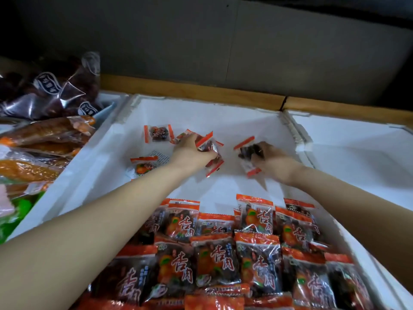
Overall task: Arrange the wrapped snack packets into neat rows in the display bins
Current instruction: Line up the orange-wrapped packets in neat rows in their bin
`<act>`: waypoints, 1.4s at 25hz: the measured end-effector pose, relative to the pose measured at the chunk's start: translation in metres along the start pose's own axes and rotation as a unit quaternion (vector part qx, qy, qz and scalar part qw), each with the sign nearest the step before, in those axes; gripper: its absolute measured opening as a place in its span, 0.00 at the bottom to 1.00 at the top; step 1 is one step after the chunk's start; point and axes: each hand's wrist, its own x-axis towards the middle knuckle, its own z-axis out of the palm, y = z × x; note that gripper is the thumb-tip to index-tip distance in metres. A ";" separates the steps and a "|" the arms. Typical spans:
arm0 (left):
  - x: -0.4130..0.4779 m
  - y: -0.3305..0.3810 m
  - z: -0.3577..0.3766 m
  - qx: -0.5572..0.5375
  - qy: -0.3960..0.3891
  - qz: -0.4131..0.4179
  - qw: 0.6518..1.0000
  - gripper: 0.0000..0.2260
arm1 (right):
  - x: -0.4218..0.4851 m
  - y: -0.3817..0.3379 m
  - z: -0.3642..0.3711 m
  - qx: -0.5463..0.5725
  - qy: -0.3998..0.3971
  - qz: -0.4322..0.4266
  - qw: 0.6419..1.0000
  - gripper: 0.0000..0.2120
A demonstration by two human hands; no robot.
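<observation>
About half is judged done: the near part of the white bin (223,113) is filled with overlapping packet rows (214,260), while loose packets (159,133) are left scattered on its far floor. A bunch of packets (211,148) is gripped by the curled fingers of the left hand (190,153) and a single packet (245,153) by those of the right hand (274,162), low over the bin's middle. Clear wrappers with orange-red sealed ends and dark fruit inside are seen.

One wide-angle view is taken from the head, aimed forward and down. The white bin (89,171) is seen from close above, with snack packets (214,262) nearest the lens and a dark wall (223,52) farthest off, along the top.
</observation>
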 end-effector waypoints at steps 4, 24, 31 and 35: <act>-0.025 0.007 -0.026 -0.218 0.006 -0.079 0.973 0.05 | -0.033 -0.031 -0.024 0.293 0.006 0.010 0.956 0.10; -0.089 0.031 -0.053 -0.366 0.023 -0.115 0.923 0.06 | -0.118 -0.069 -0.017 0.140 0.120 -0.119 0.976 0.27; -0.099 0.016 -0.058 -0.109 -0.018 0.081 0.991 0.08 | -0.111 -0.067 -0.020 0.337 0.036 0.013 0.941 0.06; -0.101 0.007 -0.067 0.134 -0.145 0.140 0.970 0.10 | -0.082 -0.051 -0.020 0.143 0.101 0.004 0.984 0.08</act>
